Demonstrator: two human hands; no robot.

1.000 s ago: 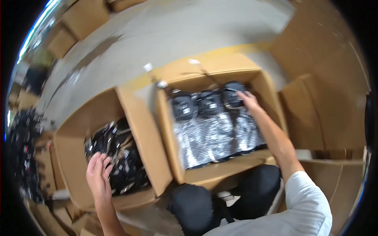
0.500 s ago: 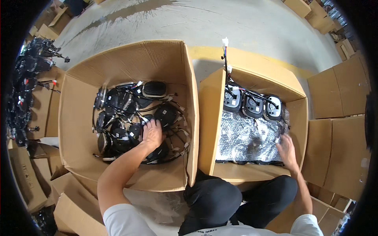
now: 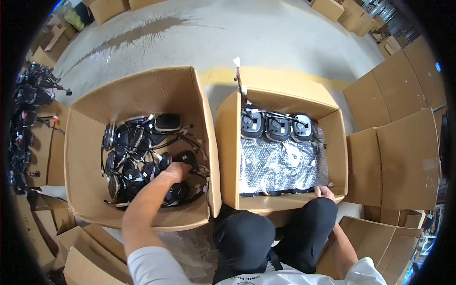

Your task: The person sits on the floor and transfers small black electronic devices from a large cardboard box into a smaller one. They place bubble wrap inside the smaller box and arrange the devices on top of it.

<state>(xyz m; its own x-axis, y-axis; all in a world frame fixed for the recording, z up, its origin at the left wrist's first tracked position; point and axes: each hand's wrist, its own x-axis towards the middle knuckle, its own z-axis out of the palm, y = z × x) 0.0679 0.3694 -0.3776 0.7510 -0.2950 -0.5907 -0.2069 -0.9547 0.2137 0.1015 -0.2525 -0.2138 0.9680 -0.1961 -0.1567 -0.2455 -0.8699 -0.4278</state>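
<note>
My left hand [image 3: 176,172] is inside the left cardboard box [image 3: 88,190], its fingers bent against a black rounded housing with a cable [image 3: 185,157]. The hand covers the housing's lower edge, and the fingertips are partly hidden. Around it lie many similar black housings [image 3: 127,164] with loose cables and white plugs. At the near right corner of the right cardboard box [image 3: 228,152], my right hand [image 3: 325,192] has its fingers curled over the rim. Inside that box, three grey-and-black housings [image 3: 277,128] form a row along the far side, on silvery bubble wrap [image 3: 268,164].
One cable with a white plug [image 3: 237,61] rises above the right box's far left corner. Bundled black wired parts [image 3: 23,128] are piled at the left. Cardboard boxes [image 3: 406,161] stand at the right, with more at the lower left. My knees [image 3: 247,232] press close to the right box.
My left hand has shifted rightward onto the larger black housing. My right hand has come back from over the bubble wrap to the right box's near rim. The whole view has shifted.
</note>
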